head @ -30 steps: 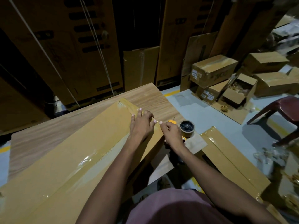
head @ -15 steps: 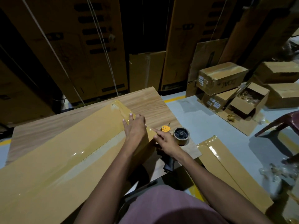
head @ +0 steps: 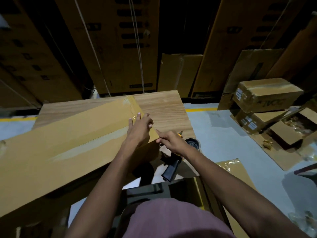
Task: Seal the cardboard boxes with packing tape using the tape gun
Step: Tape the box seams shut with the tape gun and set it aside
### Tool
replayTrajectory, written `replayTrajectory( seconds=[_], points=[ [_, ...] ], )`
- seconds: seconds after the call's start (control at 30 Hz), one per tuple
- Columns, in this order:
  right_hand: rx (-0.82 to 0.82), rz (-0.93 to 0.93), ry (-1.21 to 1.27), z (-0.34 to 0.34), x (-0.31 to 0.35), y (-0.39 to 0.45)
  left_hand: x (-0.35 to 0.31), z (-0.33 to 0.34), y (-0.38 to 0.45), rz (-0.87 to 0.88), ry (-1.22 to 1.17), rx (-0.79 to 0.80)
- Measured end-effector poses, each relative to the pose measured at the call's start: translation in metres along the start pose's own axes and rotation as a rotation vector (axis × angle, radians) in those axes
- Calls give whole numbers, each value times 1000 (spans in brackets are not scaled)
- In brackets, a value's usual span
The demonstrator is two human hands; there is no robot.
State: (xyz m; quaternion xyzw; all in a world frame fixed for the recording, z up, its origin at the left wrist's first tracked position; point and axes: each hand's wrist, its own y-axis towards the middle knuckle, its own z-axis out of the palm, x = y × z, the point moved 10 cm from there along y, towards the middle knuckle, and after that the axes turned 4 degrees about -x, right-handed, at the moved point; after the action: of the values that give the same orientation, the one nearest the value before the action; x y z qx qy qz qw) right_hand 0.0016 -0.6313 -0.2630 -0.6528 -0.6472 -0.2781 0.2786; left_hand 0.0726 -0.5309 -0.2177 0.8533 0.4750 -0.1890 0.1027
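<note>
since the earlier frame both hands have drawn back along the box end toward its near corner. left hand [head: 139, 128] lies flat on the long cardboard box [head: 68, 143], fingers straight, grip wide, pressing near the taped right end. right hand [head: 171, 142] has its forefinger extended to the box corner, other fingers curled; whether its grip holds tape cannot be told. tape gun [head: 170, 170] lies on the wooden worktop [head: 164, 109] under the right wrist, black handle toward the person, tape roll [head: 193, 143] just beyond.
</note>
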Motion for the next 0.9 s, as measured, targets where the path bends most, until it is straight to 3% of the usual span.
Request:
replayTrajectory(
  seconds=[0.07, 0.17, 0.3, 0.57, 0.73, 0.9],
  points=[
    [55, 76, 50, 3, -2, 3, 1, -7, -7, -30, 19, -126],
    [-8, 131, 65, 0, 14, -2, 23, -22, -22, -212, 64, -316],
    [-60, 250, 50, 11, 22, 4, 53, -16, -37, -416, 40, -309],
    [62, 500, -113, 21, 13, 69, 53, -12, -41, -284, 91, -180],
    [-11, 559, -138, 18, 26, 90, 54, -14, -44, -254, 82, -127],
    [-102, 487, -149, 15, 35, 64, 54, -15, -48, -237, 78, -163]
  ],
)
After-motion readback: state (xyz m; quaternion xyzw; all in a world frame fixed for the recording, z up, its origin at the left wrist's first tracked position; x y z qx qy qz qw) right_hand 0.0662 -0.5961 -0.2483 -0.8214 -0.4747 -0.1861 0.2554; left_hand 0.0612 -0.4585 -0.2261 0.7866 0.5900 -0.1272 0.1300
